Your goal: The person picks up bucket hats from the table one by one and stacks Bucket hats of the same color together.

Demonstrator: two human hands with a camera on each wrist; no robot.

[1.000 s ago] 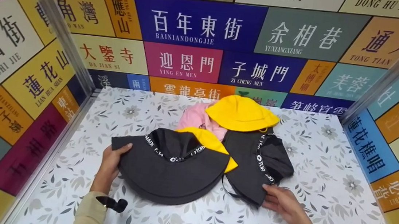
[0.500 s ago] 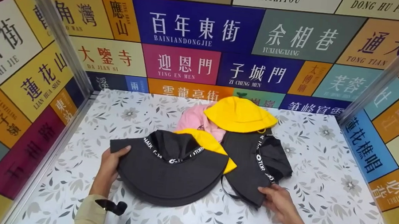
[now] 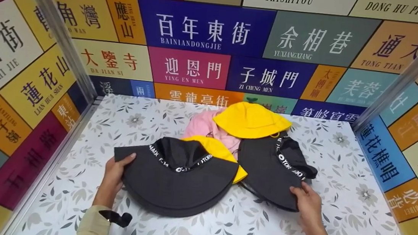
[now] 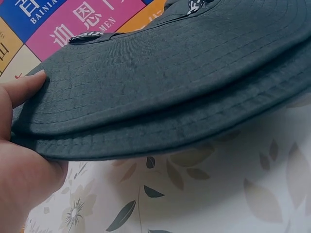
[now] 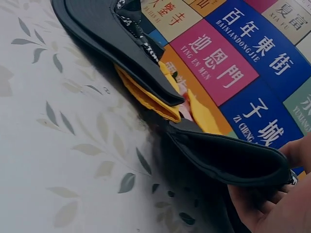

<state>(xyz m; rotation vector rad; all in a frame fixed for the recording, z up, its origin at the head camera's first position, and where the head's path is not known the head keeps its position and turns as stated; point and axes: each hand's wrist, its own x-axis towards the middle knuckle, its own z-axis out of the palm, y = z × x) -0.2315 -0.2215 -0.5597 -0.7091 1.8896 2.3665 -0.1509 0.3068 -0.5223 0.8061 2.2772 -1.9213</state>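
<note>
Two dark hats lie side by side on a flower-printed desk [image 3: 342, 165], seen over my remote feed, each brim held by one hand. At left, the left hand [image 3: 115, 170] pinches the left end of the left dark hat's brim [image 3: 183, 188], thumb on top; the fingers beneath are hidden in the head view. That brim shows two edges, though from here I can't say whether it is one folded hat or two stacked. Tucked partly behind it is a yellow hat [image 3: 223, 151], with a pink cloth item [image 3: 202, 126] beyond and a second yellow hat [image 3: 253, 120] farther back. At right, the right hand [image 3: 310, 204] pinches the lower right brim of the right dark hat [image 3: 265, 173], which is lettered along its band. I'd judge both dark hats light and hardy, with floppy crowns and firmer, stitched brims unlikely to slip; I'd take hold at the brim ends, since the crowns would likely crumple.
</note>
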